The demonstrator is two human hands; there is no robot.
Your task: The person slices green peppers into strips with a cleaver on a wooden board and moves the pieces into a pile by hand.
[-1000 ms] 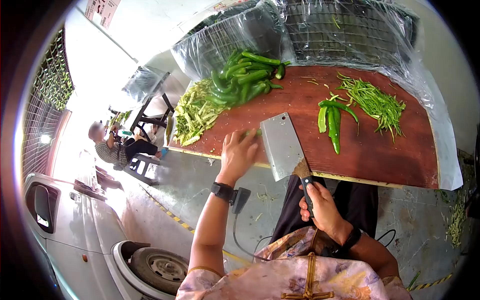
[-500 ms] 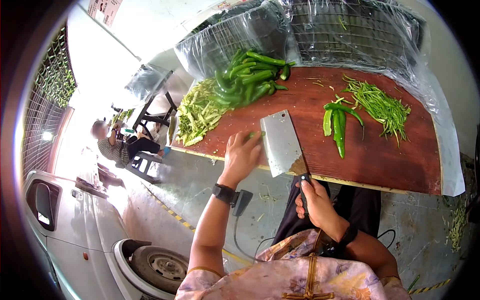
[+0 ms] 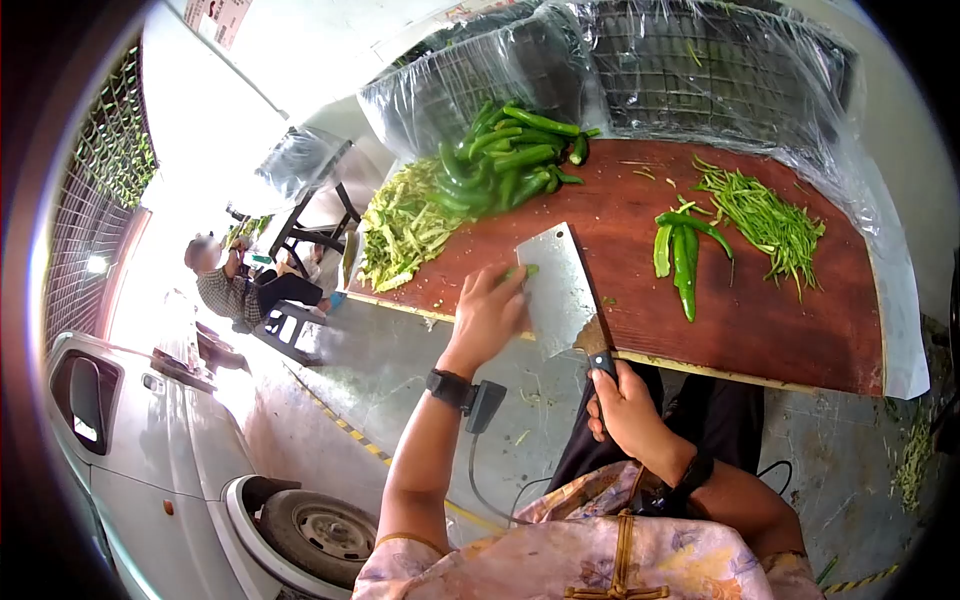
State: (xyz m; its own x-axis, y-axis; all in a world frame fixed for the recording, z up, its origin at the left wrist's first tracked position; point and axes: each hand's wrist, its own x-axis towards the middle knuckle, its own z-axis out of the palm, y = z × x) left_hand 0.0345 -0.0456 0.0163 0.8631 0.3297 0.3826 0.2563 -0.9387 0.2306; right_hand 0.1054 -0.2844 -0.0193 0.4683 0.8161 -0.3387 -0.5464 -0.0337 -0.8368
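My left hand (image 3: 487,315) presses a green pepper piece (image 3: 522,271) against the red-brown board (image 3: 760,310), fingers curled over it. My right hand (image 3: 625,408) grips the dark handle of a broad steel cleaver (image 3: 557,290), whose blade stands right beside the left fingertips. Three whole green peppers (image 3: 680,250) lie to the right of the blade. A heap of whole peppers (image 3: 505,160) sits at the board's far left, with a pile of sliced pepper strips (image 3: 405,225) beside it and a smaller pile of thin strips (image 3: 765,220) at far right.
Plastic-wrapped wire crates (image 3: 650,70) stand behind the board. A seated person (image 3: 235,285) works at the left by a metal stand. A white vehicle (image 3: 150,460) with a wheel is parked close at lower left. Scraps litter the concrete floor (image 3: 915,450).
The cleaver blade has shifted slightly left and down toward my left fingers. My left hand has stayed on the pepper piece at the board's near edge.
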